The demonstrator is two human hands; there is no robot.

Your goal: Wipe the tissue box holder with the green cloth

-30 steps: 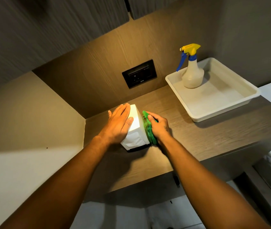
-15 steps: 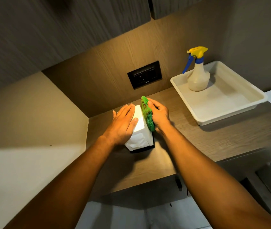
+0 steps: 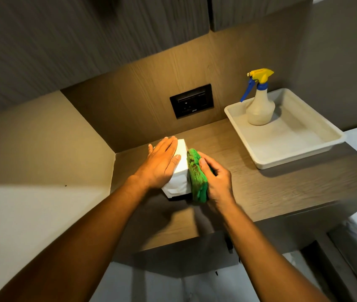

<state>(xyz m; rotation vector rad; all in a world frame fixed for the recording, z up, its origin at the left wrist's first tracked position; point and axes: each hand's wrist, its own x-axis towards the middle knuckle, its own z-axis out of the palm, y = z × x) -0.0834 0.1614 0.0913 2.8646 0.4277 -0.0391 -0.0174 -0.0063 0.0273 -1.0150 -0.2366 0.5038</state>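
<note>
So the tissue box holder [image 3: 178, 171] is a white boxy thing with a dark base, sitting toward the left end of the wooden surface [image 3: 282, 184], close to the corner where the back panel meets the side wall. The left hand [image 3: 161, 162] lies flat over its top and left side, fingers stretched out and held together, thumb resting on the top face — basically pinning it in place, not gripping anything.

The green cloth [image 3: 197, 177] is bunched up and pressed against the holder's right side. The right hand [image 3: 215, 182] is curled around it, thumb on the near side of the cloth and fingers wrapped behind, so it's clamped on the cloth and pushing it into the box. The cloth reaches from near the holder's top edge down to about its base.

Off to the right, well apart from all that, there's a shallow white tray [image 3: 293, 158] on the same surface. Only one thing in it — a spray bottle [image 3: 260, 105] with a yellow and blue trigger head, standing upright in the back left corner of the tray.

A dark wall socket plate [image 3: 191, 100] is set in the wood panel behind, between the holder and the tray.
</note>
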